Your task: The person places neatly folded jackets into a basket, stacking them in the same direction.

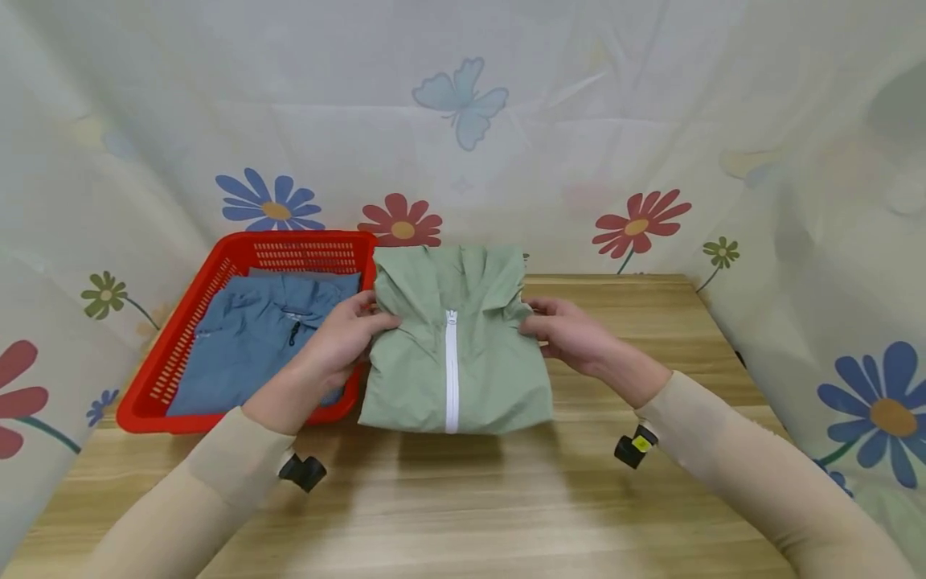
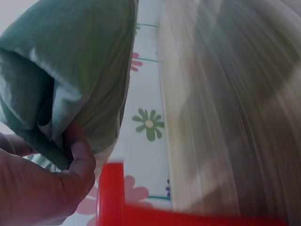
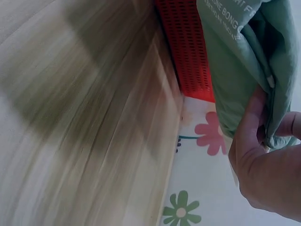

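Note:
A folded light green jacket [image 1: 492, 370] with a white zipper [image 1: 452, 370] down its front hangs above the table between both hands. My left hand [image 1: 346, 334] pinches its left side, thumb on top; in the left wrist view the fingers [image 2: 77, 150] grip the folded layers. On the opposite side my right hand [image 1: 571, 331] pinches the other edge, and the right wrist view shows the jacket [image 3: 230, 70] with white printed lettering. Left of it, a red basket [image 1: 137, 402] holds a folded blue garment [image 1: 246, 346] with a dark zipper pull.
The wooden table [image 1: 608, 498] runs under everything, with shadows of the arms on it. A white curtain [image 1: 550, 177] printed with flowers and a butterfly encloses the back and sides. The basket's right rim stands right beside the jacket and left hand.

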Demonstrator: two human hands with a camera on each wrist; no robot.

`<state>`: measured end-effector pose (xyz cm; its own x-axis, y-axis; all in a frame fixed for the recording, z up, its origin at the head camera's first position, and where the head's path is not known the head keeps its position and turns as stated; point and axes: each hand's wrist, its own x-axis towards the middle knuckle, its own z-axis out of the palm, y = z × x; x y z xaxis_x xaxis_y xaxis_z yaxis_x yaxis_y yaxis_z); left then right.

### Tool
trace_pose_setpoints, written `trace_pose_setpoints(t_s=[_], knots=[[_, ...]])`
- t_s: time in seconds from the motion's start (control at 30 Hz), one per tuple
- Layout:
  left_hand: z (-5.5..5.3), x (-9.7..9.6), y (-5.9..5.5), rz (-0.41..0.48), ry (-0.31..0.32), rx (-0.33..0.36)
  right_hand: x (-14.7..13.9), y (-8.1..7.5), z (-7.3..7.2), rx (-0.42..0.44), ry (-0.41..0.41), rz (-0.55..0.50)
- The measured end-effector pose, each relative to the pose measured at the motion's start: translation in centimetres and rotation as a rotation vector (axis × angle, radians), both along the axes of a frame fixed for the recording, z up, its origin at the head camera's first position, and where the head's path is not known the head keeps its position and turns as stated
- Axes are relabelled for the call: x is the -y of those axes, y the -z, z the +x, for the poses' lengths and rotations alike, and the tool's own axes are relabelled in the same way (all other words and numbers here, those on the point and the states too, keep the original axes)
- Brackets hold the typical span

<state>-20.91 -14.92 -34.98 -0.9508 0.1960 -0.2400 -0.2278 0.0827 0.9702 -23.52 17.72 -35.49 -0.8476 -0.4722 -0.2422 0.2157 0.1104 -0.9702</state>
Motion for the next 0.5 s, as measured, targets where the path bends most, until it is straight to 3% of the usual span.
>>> trace_pose_setpoints(t_s=[0.3, 0.5], knots=[[-0.4, 2.2, -0.6, -0.076, 0.061, -0.009, 2.4, -0.7, -0.4, -0.010, 0.032, 0.050], [-0.7, 3.2, -1.3, -0.152, 0.063, 0.014, 3.7, -1.5, -0.7, 0.007, 0.047, 0.063]])
